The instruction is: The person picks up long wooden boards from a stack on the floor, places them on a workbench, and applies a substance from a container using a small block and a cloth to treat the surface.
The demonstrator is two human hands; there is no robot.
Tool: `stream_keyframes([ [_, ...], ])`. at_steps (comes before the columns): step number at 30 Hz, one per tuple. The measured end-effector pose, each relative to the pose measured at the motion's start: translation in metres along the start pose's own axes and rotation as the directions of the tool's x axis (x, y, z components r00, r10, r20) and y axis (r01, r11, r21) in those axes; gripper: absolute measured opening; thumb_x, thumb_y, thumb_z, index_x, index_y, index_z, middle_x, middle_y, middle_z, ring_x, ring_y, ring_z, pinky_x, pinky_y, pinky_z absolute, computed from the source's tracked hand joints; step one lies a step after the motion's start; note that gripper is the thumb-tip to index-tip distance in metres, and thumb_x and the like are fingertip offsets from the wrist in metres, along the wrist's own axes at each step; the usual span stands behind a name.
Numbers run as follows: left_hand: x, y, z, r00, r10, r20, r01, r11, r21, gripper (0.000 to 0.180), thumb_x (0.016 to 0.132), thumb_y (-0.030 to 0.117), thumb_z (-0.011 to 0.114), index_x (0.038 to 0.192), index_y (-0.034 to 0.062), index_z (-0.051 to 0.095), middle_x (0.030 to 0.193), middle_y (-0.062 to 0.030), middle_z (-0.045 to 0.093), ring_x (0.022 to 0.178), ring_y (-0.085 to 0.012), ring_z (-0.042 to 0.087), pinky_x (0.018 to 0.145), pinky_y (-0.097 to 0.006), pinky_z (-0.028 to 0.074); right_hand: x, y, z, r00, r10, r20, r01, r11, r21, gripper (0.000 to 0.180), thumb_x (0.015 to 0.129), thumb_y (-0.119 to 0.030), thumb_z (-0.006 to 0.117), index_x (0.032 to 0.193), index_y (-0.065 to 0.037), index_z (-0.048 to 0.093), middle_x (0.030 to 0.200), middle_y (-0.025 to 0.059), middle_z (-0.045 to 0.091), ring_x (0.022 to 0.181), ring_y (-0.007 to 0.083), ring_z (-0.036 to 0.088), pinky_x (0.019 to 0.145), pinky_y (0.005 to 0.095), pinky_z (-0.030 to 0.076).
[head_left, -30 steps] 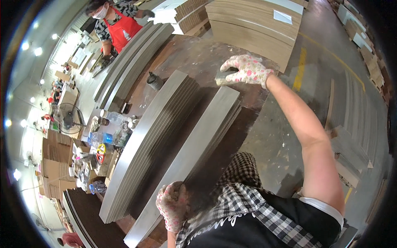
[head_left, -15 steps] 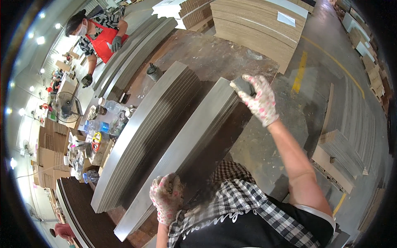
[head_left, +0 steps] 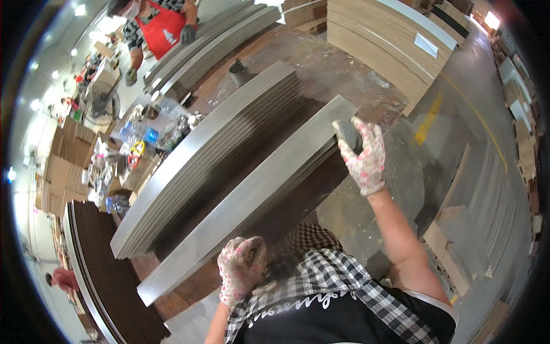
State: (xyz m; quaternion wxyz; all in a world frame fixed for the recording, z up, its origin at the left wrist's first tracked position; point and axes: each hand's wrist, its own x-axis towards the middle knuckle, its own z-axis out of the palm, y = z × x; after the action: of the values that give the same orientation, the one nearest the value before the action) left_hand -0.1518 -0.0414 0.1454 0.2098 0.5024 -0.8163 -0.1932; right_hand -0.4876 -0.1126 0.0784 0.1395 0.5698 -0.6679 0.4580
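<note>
My right hand (head_left: 366, 159), in a white glove with pink dots, grips a dark grey sanding pad (head_left: 348, 135) by the far right end of a stack of long grey boards (head_left: 252, 186). The pad is at the stack's near long edge; firm contact is hard to make out. My left hand (head_left: 240, 270), gloved alike, is curled close to my body by the same stack's near side. A dark patch shows at its fingers, but what they hold is unclear. A second stack of grey boards (head_left: 200, 157) lies parallel, just beyond the first.
Both stacks rest on a stained brown table (head_left: 321, 49). Bottles (head_left: 134, 132) and loose items crowd its left side, and a dark can (head_left: 239, 73) stands behind the far stack. Dark boards (head_left: 106, 269) lie lower left. Across the table a person in a red apron (head_left: 160, 34) works at more boards.
The whole view has shifted, with the far things moving up and rightward. My right hand and the pad have come slightly back along the board from its far end. My left hand stays curled.
</note>
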Motion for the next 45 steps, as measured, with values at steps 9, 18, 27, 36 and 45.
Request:
stream_keyframes([
  [9,-0.083,-0.078,-0.035,0.991,-0.126,-0.043,0.118,0.982,-0.149,0.013,0.081,0.010,0.075,0.094,0.0067,0.073,0.081,-0.0120,0.067,0.077,-0.0309,0.066,0.069,-0.039,0.053,-0.104,-0.181,0.022,0.960,-0.242,0.141,0.200,0.945,0.257,0.064,0.071,-0.015,0.084,0.128,-0.005,0.057,0.109,0.0148,0.051,0.097,0.0312,0.056,0.081,0.0426,0.051],
  [18,-0.239,-0.219,-0.073,0.963,-0.212,-0.164,0.173,0.958,-0.227,0.013,0.081,0.012,0.074,0.093,0.0067,0.071,0.082,-0.0118,0.067,0.077,-0.0309,0.065,0.069,-0.040,0.053,-0.226,-0.365,0.067,0.891,-0.397,0.220,0.280,0.861,0.424,0.061,0.069,-0.017,0.084,0.124,-0.006,0.058,0.106,0.0147,0.053,0.095,0.0317,0.056,0.080,0.0430,0.050],
  [27,-0.340,-0.254,-0.119,0.921,-0.360,-0.149,0.335,0.927,-0.172,0.026,0.076,0.014,0.075,0.099,0.0044,0.070,0.088,-0.0108,0.067,0.084,-0.0278,0.066,0.071,-0.037,0.053,-0.287,-0.540,0.084,0.611,-0.673,0.417,0.384,0.713,0.587,0.051,0.088,-0.041,0.065,0.130,-0.013,0.059,0.125,0.0121,0.058,0.109,0.0312,0.055,0.088,0.0447,0.048],
  [36,-0.359,-0.282,-0.101,0.886,-0.424,-0.189,0.350,0.878,-0.325,0.017,0.081,0.003,0.069,0.097,-0.0004,0.067,0.085,-0.0109,0.067,0.078,-0.0233,0.067,0.073,-0.034,0.053,-0.269,-0.560,0.087,0.614,-0.743,0.267,0.404,0.586,0.703,0.052,0.079,-0.030,0.073,0.128,-0.014,0.062,0.115,0.0099,0.060,0.097,0.0276,0.059,0.077,0.0414,0.050],
  [45,-0.237,-0.208,-0.090,0.957,-0.204,-0.205,0.133,0.940,-0.313,0.012,0.079,0.003,0.074,0.091,0.0041,0.072,0.076,-0.0110,0.064,0.069,-0.0254,0.063,0.064,-0.035,0.051,-0.165,-0.337,0.038,0.897,-0.377,0.231,0.340,0.922,0.187,0.045,0.077,-0.029,0.076,0.116,-0.007,0.068,0.102,0.0161,0.061,0.094,0.0298,0.061,0.080,0.0422,0.053],
])
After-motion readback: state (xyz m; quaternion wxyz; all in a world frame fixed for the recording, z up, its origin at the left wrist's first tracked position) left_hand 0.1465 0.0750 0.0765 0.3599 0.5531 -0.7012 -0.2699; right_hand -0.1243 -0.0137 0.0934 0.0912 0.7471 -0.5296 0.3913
